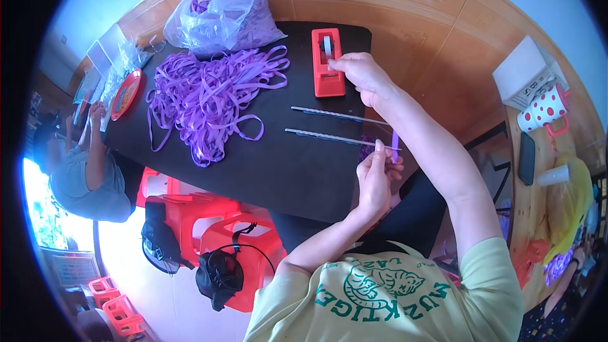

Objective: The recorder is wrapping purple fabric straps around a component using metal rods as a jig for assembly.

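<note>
My left hand [377, 180] is closed at the table's right edge, its thumb and fingers pinching a narrow purple ribbon [396, 142] by the end of a thin twisted rod [329, 135]. A second, similar rod [326, 112] lies roughly parallel, farther back, passing under my right forearm. My right hand [364, 76] reaches to a red tape dispenser [328, 85]; its fingertips pinch at the tape just below the white roll [327, 44]. Whatever length of tape they grip is too small to see. A large tangled heap of purple ribbon [202, 98] lies left of the dispenser.
A translucent plastic bag [221, 16] with more purple ribbon stands behind the heap on the black table [297, 183]. A red plate [126, 94] lies near a co-worker [92, 174]. Red stools [190, 215] hold black bags. At right are a polka-dot mug [541, 109] and white box [529, 69].
</note>
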Demonstrator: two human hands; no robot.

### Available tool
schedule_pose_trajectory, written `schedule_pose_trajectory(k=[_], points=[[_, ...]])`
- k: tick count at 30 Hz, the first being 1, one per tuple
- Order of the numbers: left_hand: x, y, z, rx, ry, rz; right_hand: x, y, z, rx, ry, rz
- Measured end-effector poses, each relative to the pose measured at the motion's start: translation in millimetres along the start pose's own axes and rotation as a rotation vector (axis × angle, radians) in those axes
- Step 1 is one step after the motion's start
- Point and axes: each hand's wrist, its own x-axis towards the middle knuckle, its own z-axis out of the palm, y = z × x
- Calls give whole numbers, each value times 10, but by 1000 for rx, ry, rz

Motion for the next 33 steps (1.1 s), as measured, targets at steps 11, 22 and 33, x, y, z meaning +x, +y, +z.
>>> schedule_pose_trajectory(k=[11, 22, 33], points=[[12, -31, -38, -54, -62, 39, -442, 184, 196, 231, 92, -87], [-15, -53, -39, -15, -57, 19, -209, 629, 39, -232, 230, -365], [30, -59, -8, 12, 32, 54, -466, 303, -831, -177, -216, -197]])
